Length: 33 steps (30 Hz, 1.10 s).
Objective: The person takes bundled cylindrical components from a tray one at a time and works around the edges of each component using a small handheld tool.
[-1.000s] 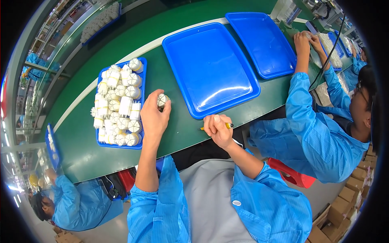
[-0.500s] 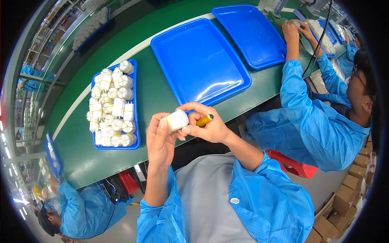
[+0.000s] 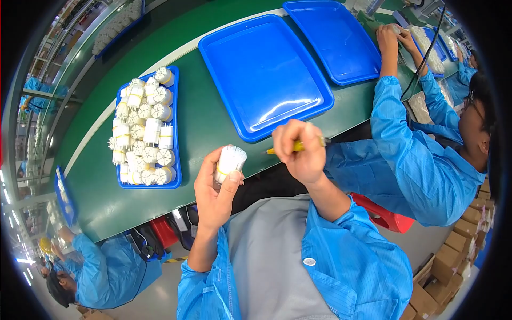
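Note:
My left hand (image 3: 212, 194) holds up a bundle of white parts (image 3: 231, 162), cylinder-shaped with a yellow band round it and segments showing on its end. To its right, my right hand (image 3: 301, 152) is closed round a slim yellow pen-shaped tool (image 3: 298, 146). The tool's thin end points left toward the bundle, with a gap between them; its other end sticks out past my fingers. Both hands are above the near edge of the green table. On the left, a blue tray (image 3: 175, 136) carries a pile of similar banded white bundles (image 3: 152, 128).
A large blue tray (image 3: 261, 69) lies ahead, and a second blue tray (image 3: 338, 45) is at its right. One co-worker (image 3: 416, 149) works at the right, another (image 3: 112, 272) at the far left. A red stool (image 3: 384, 213) and cardboard boxes (image 3: 450, 261) stand on the right.
My right hand has moved right, away from the bundle, and the tool in it has turned so its thin end faces left. The bundle stays in my left hand, now more upright.

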Tool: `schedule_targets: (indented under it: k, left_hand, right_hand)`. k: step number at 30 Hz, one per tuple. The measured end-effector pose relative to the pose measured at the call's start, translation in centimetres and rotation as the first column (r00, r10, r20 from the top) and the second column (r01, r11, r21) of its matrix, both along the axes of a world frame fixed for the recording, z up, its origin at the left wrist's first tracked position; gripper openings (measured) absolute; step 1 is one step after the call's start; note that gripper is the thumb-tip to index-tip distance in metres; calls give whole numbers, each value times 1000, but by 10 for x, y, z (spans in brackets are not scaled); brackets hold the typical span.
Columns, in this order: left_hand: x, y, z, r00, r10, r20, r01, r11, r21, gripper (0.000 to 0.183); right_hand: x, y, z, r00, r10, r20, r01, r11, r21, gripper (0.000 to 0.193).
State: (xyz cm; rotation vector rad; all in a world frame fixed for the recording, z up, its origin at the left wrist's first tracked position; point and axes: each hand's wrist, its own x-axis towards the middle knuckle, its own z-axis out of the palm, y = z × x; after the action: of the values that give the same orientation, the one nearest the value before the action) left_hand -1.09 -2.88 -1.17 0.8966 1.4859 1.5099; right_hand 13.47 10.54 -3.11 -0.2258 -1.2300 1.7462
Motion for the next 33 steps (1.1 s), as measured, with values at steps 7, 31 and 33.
schedule_targets:
  k: [7, 31, 33]
  left_hand:
    - [4, 3, -2, 918, -112, 380, 83, 992, 92, 49]
    - [17, -5, 7, 996, -34, -88, 31, 999, -30, 51]
    - [17, -4, 3, 990, -30, -140, 33, 999, 14, 50]
  right_hand:
    - [-3, -2, 19, 974, 41, -223, -21, 995, 92, 57]
    - [-9, -11, 25, 968, 98, -231, -54, 981, 189, 59]
    - [-10, -12, 26, 975, 82, -207, -38, 977, 209, 58]
